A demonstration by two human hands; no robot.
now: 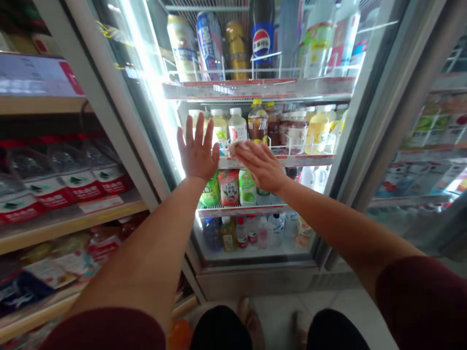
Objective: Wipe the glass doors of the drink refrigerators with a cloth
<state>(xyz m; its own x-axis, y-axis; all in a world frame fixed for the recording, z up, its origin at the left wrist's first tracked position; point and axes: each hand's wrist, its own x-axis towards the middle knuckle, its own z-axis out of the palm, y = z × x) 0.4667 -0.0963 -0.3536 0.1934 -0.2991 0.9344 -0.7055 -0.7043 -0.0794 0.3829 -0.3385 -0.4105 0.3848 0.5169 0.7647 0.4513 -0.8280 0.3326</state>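
Observation:
My left hand is raised upright with its fingers spread, palm toward the drinks cooler, and holds nothing. It is level with the second shelf, beside pale bottles. My right hand lies flat with its fingers stretched out to the left, close beside the left hand. Its fingertips rest on a small white wad, perhaps a cloth, at the shelf's front rail. Whether a glass pane stands between my hands and the bottles I cannot tell.
The cooler holds large bottles on top and several juice and tea bottles below. Open shelves with water bottles and packets stand at the left. Another glass-fronted cooler is at the right. My knees and shoes show on the tiled floor.

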